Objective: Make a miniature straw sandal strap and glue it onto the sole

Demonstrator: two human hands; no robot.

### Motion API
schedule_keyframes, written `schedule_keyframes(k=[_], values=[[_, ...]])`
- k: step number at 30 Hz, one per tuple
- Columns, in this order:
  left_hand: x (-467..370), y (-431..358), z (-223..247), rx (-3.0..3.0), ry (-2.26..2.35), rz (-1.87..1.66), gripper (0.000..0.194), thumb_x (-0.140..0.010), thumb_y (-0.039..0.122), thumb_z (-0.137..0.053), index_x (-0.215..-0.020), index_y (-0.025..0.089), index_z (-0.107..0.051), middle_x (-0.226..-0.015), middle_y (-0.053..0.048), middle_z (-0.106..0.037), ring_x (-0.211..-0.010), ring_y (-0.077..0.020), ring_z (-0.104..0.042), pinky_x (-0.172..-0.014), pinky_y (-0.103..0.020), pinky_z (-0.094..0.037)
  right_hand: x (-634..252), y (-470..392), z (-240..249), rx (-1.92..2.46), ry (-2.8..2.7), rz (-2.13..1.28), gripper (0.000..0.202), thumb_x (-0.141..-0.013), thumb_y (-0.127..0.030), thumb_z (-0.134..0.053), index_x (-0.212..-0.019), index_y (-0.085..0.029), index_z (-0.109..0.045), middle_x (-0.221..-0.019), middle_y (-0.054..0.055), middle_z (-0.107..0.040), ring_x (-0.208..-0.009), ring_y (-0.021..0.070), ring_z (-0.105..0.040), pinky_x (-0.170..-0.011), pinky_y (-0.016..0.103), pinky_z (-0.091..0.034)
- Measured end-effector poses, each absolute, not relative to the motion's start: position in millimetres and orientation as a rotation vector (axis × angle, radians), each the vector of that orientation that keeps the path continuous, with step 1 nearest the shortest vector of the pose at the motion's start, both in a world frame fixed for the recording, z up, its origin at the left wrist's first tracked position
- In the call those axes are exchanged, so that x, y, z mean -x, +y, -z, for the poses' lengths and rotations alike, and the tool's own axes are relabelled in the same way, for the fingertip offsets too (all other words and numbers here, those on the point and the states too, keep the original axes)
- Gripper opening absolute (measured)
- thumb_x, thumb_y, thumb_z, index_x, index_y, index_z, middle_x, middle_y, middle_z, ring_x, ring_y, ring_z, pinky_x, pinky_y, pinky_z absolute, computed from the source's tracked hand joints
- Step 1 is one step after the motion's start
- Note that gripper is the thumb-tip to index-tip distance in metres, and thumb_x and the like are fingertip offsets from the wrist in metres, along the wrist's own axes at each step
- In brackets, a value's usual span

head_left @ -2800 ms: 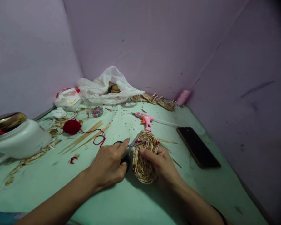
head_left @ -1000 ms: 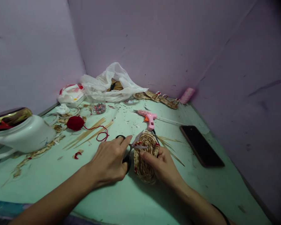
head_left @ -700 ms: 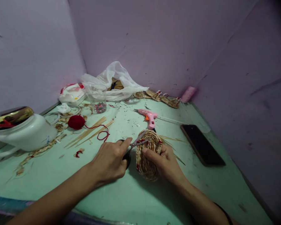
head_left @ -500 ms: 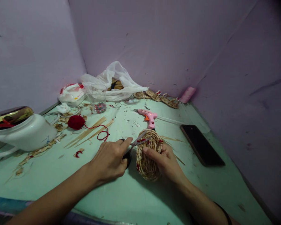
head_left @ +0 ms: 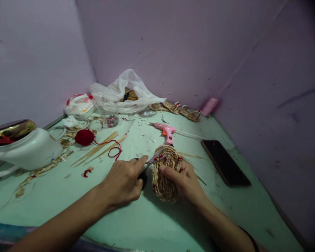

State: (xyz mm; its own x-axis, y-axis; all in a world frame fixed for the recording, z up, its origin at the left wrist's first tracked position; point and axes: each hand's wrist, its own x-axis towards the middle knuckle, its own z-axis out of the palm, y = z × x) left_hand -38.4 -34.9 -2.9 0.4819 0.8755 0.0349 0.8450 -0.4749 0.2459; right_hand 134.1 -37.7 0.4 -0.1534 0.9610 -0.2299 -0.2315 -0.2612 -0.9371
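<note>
My left hand (head_left: 126, 180) is closed on the black handles of a pair of scissors (head_left: 149, 162). The scissors' metal blades lie over the upper part of an oval braided straw piece (head_left: 166, 178) with small red yarn bits on it. My right hand (head_left: 186, 178) grips that piece from its right side, the thumb on top and the other fingers partly hidden behind it. Just beyond the piece lies a pink glue gun (head_left: 166, 132). To the left, a red yarn ball (head_left: 84, 137) trails a loose strand near flat straw strips (head_left: 101, 147).
A black phone (head_left: 225, 162) lies at the right. A white pitcher (head_left: 39, 150) stands at the left. At the back are a white plastic bag (head_left: 131, 84), a clear cup of beads (head_left: 111, 117), woven straw pieces (head_left: 187, 112) and a pink roll (head_left: 209, 106).
The view has shifted very slightly. Both hands, the scissors and the braided piece hold nearly the same places.
</note>
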Motion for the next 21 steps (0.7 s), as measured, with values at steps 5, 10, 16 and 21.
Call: schedule_keyframes(k=[5,10,16,21], values=[[37.8,-32.5,-3.7,-2.585,1.497,-0.267,0.064,-0.065,0.018,-0.041,-0.129,0.015,-0.033,-0.09,-0.009,-0.06,-0.079,-0.0266,-0.058,-0.063,-0.04,-0.046,-132.4,-38.1,0.4,1.125,-1.036,-1.592,0.016,-0.06,-0.026,-0.066,-0.062,-0.013,-0.057,-0.05,-0.001,-0.056,-0.044,0.0106,-0.051,-0.045,0.023,-0.043],[36.5,-32.8,-7.1,-2.623,1.566,-0.239,0.071,-0.062,0.016,-0.042,-0.132,0.013,-0.029,-0.093,-0.01,-0.057,-0.081,-0.0274,-0.057,-0.064,-0.041,-0.046,-128.4,-39.6,-3.4,1.147,-1.108,-1.563,0.016,-0.061,-0.027,-0.063,-0.059,-0.013,-0.055,-0.047,-0.002,-0.052,-0.041,0.0094,-0.048,-0.042,0.022,-0.041],[41.2,-32.2,-0.5,-2.663,1.532,-0.173,0.07,-0.064,0.011,-0.04,-0.133,0.012,-0.027,-0.089,-0.011,-0.059,-0.074,-0.0248,-0.058,-0.06,-0.037,-0.046,-131.8,-38.8,-6.9,1.144,-1.101,-1.612,0.017,-0.061,-0.028,-0.064,-0.059,-0.013,-0.056,-0.046,-0.002,-0.054,-0.04,0.0106,-0.05,-0.042,0.023,-0.044],[42.5,-33.4,-1.0,-2.59,1.426,-0.269,0.06,-0.065,0.006,-0.037,-0.124,0.012,-0.039,-0.078,-0.008,-0.064,-0.067,-0.0203,-0.06,-0.057,-0.032,-0.045,-135.8,-38.3,-6.8,1.104,-1.037,-1.657,0.018,-0.059,-0.027,-0.069,-0.06,-0.013,-0.058,-0.047,-0.002,-0.055,-0.04,0.0108,-0.05,-0.042,0.024,-0.045]])
